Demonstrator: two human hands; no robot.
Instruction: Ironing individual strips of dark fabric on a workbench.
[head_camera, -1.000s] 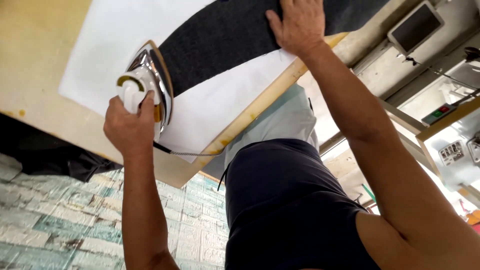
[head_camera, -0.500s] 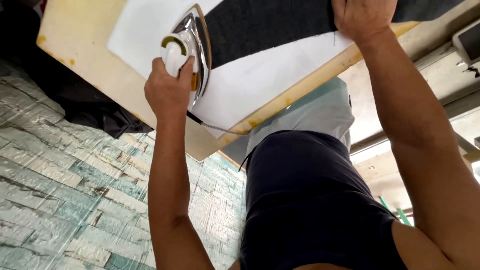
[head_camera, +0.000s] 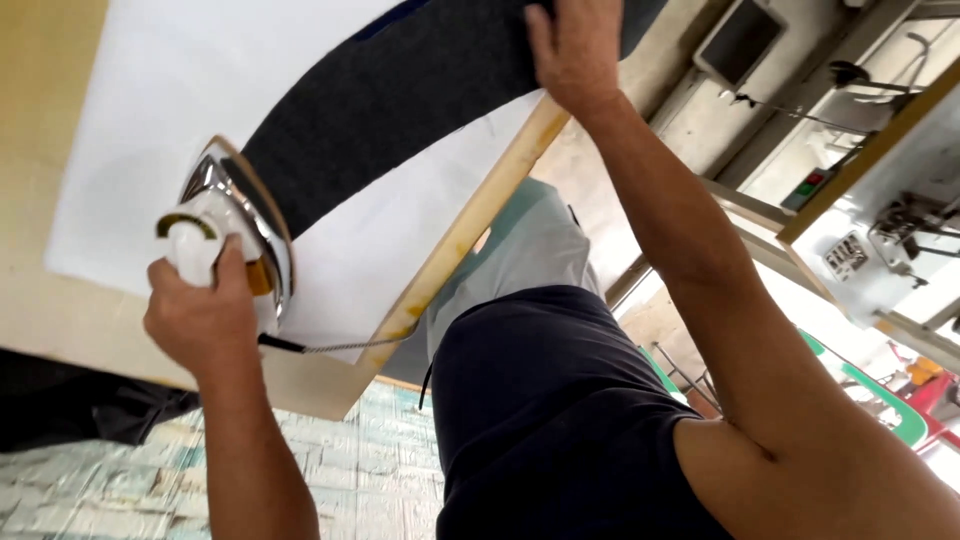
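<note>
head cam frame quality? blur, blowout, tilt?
Head view: sharp on the iron and both hands, left hand, right hand; white cloth nearly blown out, little texture; bright daylight washes the right background; horizon strongly tilted, view looks inverted.

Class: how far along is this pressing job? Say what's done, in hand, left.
Done: the dark grey fabric strip lies flat on the white sheet. In hand: the left hand holds the chrome-and-white iron at one end; the right hand pins the other. Left: seemingly the stretch between.
</note>
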